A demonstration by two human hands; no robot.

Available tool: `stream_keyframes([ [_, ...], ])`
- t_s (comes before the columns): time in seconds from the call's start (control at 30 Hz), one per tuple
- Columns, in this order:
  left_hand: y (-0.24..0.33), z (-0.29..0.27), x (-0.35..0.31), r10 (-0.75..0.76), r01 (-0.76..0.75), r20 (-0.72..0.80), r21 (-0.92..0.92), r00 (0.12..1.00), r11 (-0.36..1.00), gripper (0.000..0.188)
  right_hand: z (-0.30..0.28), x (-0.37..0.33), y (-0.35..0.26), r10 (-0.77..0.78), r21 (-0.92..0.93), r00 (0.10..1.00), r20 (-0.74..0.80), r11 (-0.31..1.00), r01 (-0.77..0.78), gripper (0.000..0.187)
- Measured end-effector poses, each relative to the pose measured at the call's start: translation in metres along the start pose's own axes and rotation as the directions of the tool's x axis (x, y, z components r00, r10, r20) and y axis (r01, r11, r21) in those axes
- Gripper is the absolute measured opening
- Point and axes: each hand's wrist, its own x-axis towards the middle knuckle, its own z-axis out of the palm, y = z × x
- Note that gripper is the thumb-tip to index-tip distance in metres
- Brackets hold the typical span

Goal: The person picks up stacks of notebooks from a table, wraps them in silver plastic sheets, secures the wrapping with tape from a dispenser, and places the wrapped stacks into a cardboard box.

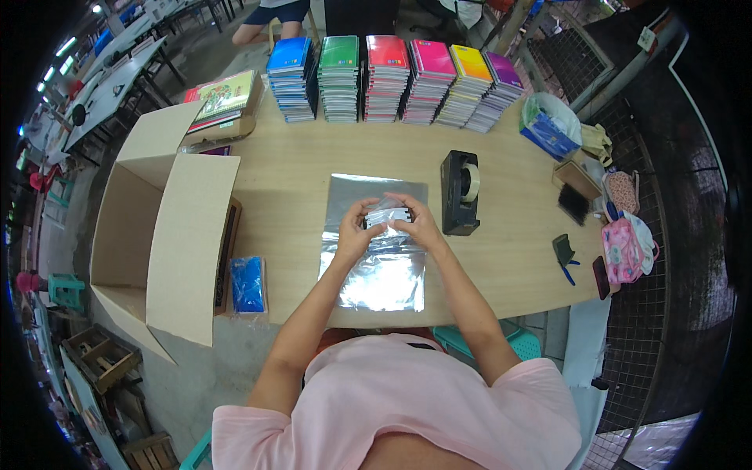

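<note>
Both my hands are closed around a small bundle of notebooks (388, 217), my left hand (355, 229) on its left end and my right hand (421, 225) on its right. White page edges and dark bits face up, and clear plastic seems to cover part of the bundle. Beneath lies a pile of shiny clear plastic bags (384, 282). A black tape dispenser (460, 194) with a roll of tape stands to the right of my right hand. Off to the left, near the table's front edge, rests a blue notebook pack (248, 284) in clear wrap.
Notebook stacks in several colours, such as the green stack (339, 78), line the far edge. An open cardboard box (192, 243) stands at the left, beside a pile of colourful books (223, 102). Rightward are a brush (573, 204), blue-handled cutters (565, 258) and a pink pouch (623, 251).
</note>
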Motion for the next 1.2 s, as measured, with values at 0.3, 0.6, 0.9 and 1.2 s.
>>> stream_keyframes([
  [0.3,-0.015,-0.002,0.000,0.167,-0.121,-0.120,0.319,0.979,0.940,0.017,-0.016,-0.039,-0.023,-0.347,-0.434,0.933,0.097,0.828,0.354,0.021],
  [0.6,-0.022,0.015,-0.009,0.248,-0.186,-0.182,0.303,0.951,0.935,0.015,-0.159,-0.049,0.003,0.532,-0.004,0.567,-0.629,0.728,-0.686,0.016],
  [0.9,-0.018,0.009,-0.010,0.261,-0.187,-0.199,0.330,0.945,0.925,0.014,-0.119,-0.089,0.040,0.433,0.118,0.551,-0.713,0.849,-0.515,0.017],
  [1.2,-0.019,0.006,-0.013,0.297,-0.205,-0.205,0.376,0.932,0.904,0.010,0.006,-0.070,-0.020,0.593,0.581,0.697,-0.403,0.754,-0.305,0.016],
])
